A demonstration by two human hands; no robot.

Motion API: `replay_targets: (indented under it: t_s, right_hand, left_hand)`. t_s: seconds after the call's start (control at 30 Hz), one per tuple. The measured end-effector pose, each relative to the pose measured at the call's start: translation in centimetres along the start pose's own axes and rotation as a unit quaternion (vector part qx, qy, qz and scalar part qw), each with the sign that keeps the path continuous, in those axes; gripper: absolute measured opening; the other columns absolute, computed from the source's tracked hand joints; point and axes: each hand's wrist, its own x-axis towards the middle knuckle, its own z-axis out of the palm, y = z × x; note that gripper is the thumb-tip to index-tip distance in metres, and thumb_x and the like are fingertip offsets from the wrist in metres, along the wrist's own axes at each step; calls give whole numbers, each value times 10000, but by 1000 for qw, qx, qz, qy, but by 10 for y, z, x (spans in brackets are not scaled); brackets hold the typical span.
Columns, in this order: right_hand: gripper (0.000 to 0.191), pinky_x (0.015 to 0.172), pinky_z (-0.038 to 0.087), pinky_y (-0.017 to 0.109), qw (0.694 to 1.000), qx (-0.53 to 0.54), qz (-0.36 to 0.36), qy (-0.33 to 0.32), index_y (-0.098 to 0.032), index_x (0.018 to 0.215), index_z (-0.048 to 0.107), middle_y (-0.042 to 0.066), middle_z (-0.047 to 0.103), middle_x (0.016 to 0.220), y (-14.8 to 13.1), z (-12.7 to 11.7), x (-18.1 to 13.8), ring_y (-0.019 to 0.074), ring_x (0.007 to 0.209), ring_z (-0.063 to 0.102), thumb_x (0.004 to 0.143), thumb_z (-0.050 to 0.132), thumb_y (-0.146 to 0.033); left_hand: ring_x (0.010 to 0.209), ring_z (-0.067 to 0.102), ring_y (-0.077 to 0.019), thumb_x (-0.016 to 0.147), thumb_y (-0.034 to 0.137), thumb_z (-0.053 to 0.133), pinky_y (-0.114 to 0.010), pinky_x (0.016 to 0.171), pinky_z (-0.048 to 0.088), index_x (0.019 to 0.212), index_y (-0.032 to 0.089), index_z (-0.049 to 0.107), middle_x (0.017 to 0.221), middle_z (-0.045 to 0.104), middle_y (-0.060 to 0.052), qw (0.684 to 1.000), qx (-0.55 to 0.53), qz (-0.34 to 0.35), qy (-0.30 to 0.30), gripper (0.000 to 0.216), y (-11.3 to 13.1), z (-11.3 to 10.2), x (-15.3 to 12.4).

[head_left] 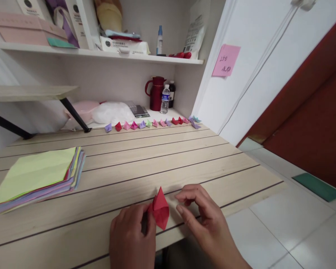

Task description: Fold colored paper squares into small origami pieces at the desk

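Red origami (160, 210) in left hand (130, 235) pinch, right hand (204, 216) half-curled alongside.

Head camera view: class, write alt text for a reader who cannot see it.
A person's left hand pinches a red folded paper at the near edge of a wooden table, the right hand open beside it. A stack of coloured paper lies to the left, and a row of folded paper pieces lines the far edge.
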Motion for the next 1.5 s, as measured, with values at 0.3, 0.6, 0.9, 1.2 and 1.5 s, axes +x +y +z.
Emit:
replay_targets:
  t_s: [0.3,0.6,0.9,1.2,1.5]
  right_hand:
    - [356,846,488,342,992,-95,-62,-62,-254,1099,580,61,587,1091,4,18,2,212,988,568,835,524,-22]
    - [288,725,427,397,961,-255,-56,-92,-212,929,580,50,624,893,2,31,13,250,818,515,733,507,-15]
    - [468,913,523,395,965,-215,-138,-64,-256,1245,537,117,444,1399,11,13,-1,262,1202,528,821,516,-58]
    - [233,762,517,348,949,-230,-204,-73,-233,1097,617,65,707,1001,24,-2,-5,210,887,650,913,546,-108]
    - [243,764,457,359,948,-242,-185,-97,-234,1175,585,59,699,1033,16,-6,-2,215,904,627,948,559,-153]
  left_hand:
    - [768,605,-204,863,138,591,-359,779,376,937,247,600,802,679,24,987,80,137,-11,132,-5,-3,-2]
    - [761,551,-207,867,111,550,-373,784,351,831,261,586,765,620,25,986,84,123,-67,158,3,-7,1]
    - [800,577,-218,835,63,488,-429,911,371,889,258,620,821,674,-1,983,119,137,-20,241,9,-2,-5]
    - [879,632,-193,912,108,404,-442,1045,329,1035,247,664,994,719,-46,980,97,171,22,319,5,4,-6]
    - [856,639,-157,880,31,358,-378,1099,297,1086,241,681,925,729,-24,968,73,242,4,437,-4,10,-7]
